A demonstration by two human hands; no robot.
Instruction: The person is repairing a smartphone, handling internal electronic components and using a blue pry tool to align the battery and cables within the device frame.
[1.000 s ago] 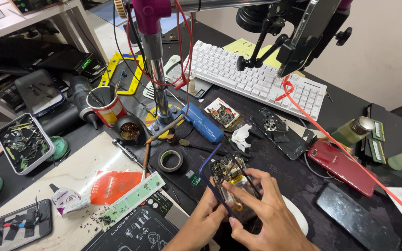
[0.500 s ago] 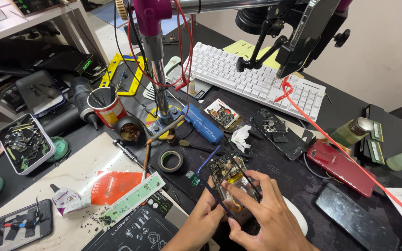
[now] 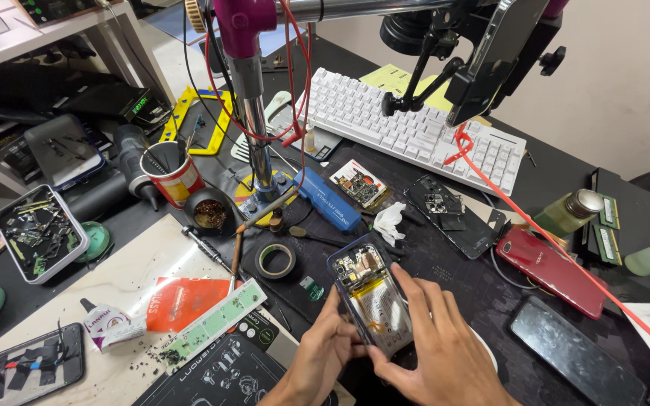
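Both hands grasp an opened phone point(image 3: 371, 301) with its insides exposed, low on a cluttered black work mat point(image 3: 445, 263) — the left hand point(image 3: 323, 353) pinches its left edge, the right hand point(image 3: 434, 349) wraps its right side. A tape roll point(image 3: 276, 260) lies just left — a white keyboard point(image 3: 415, 128) sits well behind.

Bright, even light falls from above, casting only soft shadows. Mild glare shows on the red phone point(image 3: 551, 271) and black phone point(image 3: 577, 361). Focus is sharp; wide-angle distortion bends the edges.
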